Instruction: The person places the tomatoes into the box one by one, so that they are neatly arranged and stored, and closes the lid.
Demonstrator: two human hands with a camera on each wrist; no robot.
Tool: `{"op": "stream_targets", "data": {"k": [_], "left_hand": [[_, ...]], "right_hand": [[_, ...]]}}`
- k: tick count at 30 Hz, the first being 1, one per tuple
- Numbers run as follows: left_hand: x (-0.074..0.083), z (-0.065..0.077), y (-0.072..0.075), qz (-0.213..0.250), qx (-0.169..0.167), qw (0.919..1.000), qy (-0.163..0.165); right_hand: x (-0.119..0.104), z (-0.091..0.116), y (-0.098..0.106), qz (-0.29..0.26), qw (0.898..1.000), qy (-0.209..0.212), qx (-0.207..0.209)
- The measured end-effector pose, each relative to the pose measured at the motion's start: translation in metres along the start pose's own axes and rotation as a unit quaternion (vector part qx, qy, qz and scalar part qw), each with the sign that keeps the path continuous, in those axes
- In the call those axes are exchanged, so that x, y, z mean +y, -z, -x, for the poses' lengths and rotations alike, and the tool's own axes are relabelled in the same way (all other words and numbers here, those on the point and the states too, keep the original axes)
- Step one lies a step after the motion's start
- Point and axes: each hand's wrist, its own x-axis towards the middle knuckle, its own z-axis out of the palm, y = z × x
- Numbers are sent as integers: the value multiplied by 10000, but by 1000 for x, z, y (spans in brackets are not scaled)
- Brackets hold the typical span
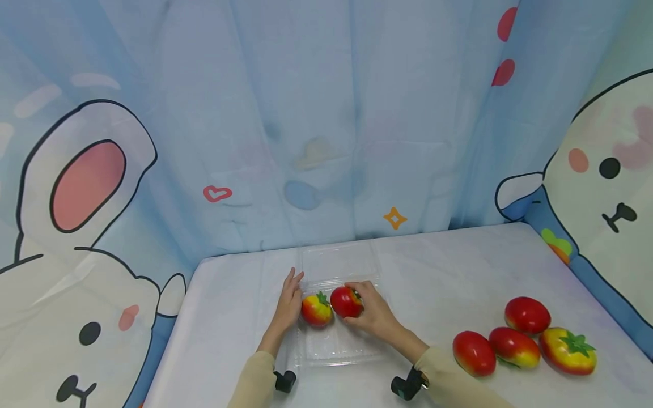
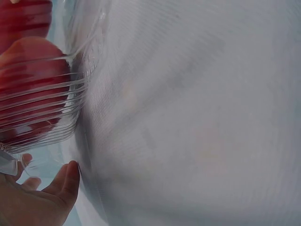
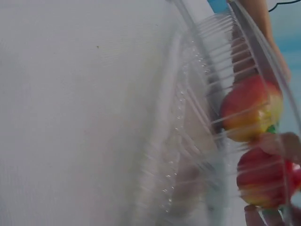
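A clear plastic clamshell box [image 1: 339, 352] lies with its lid [image 1: 336, 263] folded back. Inside its left part sits a red-and-yellow tomato [image 1: 314, 311] with a green calyx. Just right of that one, my right hand [image 1: 378, 318] grips a redder tomato [image 1: 344, 302] between thumb and fingers, over the box. My left hand [image 1: 288, 305] is at the box's left side, fingers extended. Through the ribbed wall, the left wrist view shows red fruit [image 2: 33, 89] close to the left hand [image 2: 42, 202]. In the right wrist view, both tomatoes show behind the clear wall [image 3: 207, 61].
On the right of the white-covered table [image 1: 428, 272] several more tomatoes lie grouped: red ones [image 1: 474, 353] and a yellow-red one [image 1: 568, 351] with its green calyx up. A printed blue curtain [image 1: 326, 113] hangs behind the table.
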Motion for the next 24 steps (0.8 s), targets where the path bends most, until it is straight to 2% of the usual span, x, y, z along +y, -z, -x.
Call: {"op": "stream_targets", "data": {"k": [13,24], "left_hand": [[3,1,-1,28,60,10000,74],[1,0,-2,0,77,10000,30]], "right_hand": [[1,5,-10,328,9992,138,171],[3,6,-13,380,9992,-43,63]]}}
